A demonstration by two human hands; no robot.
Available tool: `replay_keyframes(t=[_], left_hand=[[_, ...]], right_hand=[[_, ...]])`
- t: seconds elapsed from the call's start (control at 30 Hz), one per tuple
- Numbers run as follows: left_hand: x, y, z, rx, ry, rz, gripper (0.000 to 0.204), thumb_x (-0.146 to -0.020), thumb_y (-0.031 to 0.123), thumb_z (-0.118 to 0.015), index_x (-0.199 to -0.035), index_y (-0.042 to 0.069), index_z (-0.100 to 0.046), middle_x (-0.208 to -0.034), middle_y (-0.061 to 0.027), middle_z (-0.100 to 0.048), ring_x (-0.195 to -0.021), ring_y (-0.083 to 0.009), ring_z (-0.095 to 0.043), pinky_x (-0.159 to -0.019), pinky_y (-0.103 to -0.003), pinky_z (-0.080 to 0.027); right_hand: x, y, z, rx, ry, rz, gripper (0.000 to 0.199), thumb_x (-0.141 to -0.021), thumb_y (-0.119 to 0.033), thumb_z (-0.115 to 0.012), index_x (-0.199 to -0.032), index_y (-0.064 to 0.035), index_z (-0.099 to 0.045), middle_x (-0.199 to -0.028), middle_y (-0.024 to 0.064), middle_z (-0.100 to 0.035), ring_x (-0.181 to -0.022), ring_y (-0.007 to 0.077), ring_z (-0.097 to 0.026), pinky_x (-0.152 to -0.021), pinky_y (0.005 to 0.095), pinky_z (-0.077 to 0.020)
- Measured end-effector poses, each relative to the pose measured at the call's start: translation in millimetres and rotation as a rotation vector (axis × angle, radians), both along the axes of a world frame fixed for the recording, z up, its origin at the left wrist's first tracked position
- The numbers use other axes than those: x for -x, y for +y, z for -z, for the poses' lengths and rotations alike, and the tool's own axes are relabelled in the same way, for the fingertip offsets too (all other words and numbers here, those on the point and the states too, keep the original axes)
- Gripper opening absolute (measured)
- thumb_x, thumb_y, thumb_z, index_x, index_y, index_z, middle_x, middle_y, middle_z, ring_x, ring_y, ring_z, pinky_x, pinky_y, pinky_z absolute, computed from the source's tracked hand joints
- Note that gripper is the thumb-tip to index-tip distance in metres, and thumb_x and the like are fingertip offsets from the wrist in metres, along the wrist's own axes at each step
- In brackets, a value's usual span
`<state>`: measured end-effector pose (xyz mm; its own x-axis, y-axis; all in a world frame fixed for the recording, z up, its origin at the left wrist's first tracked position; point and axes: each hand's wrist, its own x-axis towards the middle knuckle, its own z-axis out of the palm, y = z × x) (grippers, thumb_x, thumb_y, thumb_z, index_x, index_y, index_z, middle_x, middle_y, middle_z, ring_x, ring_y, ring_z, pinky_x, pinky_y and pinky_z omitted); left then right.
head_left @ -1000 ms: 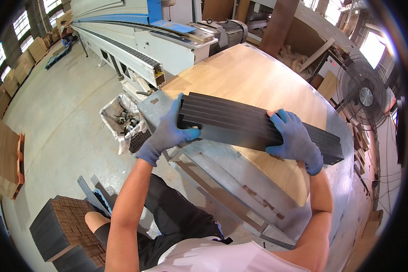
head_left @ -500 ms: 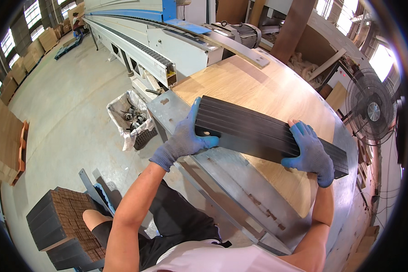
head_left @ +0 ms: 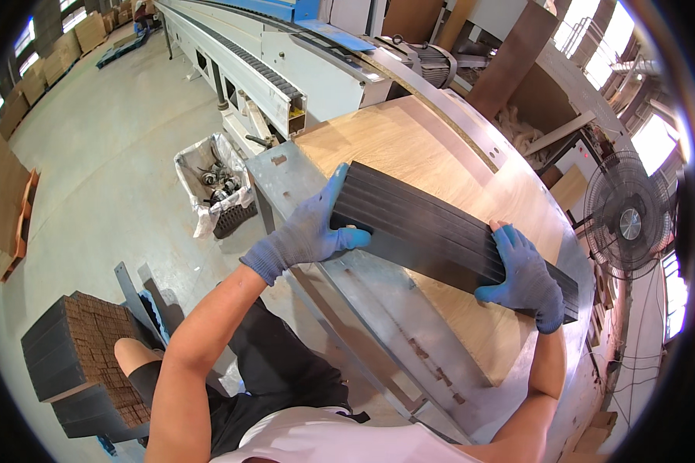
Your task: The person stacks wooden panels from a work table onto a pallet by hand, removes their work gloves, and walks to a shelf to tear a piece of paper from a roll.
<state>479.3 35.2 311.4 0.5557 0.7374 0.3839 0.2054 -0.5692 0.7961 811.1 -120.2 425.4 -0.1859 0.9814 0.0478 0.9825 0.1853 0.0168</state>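
A bundle of several long black strips (head_left: 425, 224) lies side by side between my hands, tilted down toward the right, over a wood-grain board (head_left: 394, 131). My left hand (head_left: 309, 228), in a grey-blue glove, is closed around the left end, thumb on the near side. Toward the right end, my right hand (head_left: 525, 282), gloved alike, grips the bundle from above with its thumb on the near face. Whether the underside touches the board is hidden. Beneath the board is a grey metal table (head_left: 386, 309).
A narrow panel (head_left: 448, 116) sticks out of the long machine (head_left: 270, 58) over the board. Left of the table stands a lined basket (head_left: 197, 193) with dark parts. A stack of black-faced strips (head_left: 62, 347) stands at lower left, a fan (head_left: 622, 220) at right.
The narrow panel has come farther out of the machine, toward the near right. My hands keep their hold on the black strips, which have barely shifted. The whole view has turned slightly.
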Motion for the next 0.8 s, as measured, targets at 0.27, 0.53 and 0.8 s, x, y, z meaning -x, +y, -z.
replay_keyframes(t=[0.27,0.53,0.8], left_hand=[[1.4,0.4,2.7,-0.012,0.006,-0.011,0.109,-0.075,0.046,-0.079,-0.151,0.002,-0.014,-0.106,-0.0173,-0.064,-0.097,-0.022,-0.062,-0.09,-0.034,-0.047],[-0.4,-0.4,-5.5,0.033,0.017,-0.028,0.107,-0.072,0.036,-0.081,-0.15,0.002,-0.017,-0.126,-0.0238,-0.057,-0.116,-0.027,-0.057,-0.099,-0.034,-0.043],[-1.3,-1.5,-3.5,0.07,0.076,-0.032,0.108,-0.073,0.04,-0.081,-0.151,0.003,-0.015,-0.118,-0.0221,-0.062,-0.108,-0.0268,-0.061,-0.095,-0.036,-0.046]], right_hand=[[-3.6,1.5,9.4,-0.05,0.113,0.008,0.096,-0.055,-0.032,-0.081,-0.135,0.0013,-0.04,-0.119,0.0228,-0.051,-0.117,0.0406,-0.048,-0.1,0.044,-0.041],[-3.0,-0.8,9.7,-0.06,0.043,-0.026,0.104,-0.057,-0.032,-0.082,-0.142,0.0019,-0.033,-0.137,0.0264,-0.042,-0.127,0.0423,-0.041,-0.106,0.0447,-0.0368],[0.2,0.6,8.2,-0.043,-0.001,-0.023,0.105,-0.058,-0.032,-0.082,-0.142,0.0024,-0.031,-0.138,0.0263,-0.042,-0.128,0.0424,-0.04,-0.107,0.0452,-0.0356]])
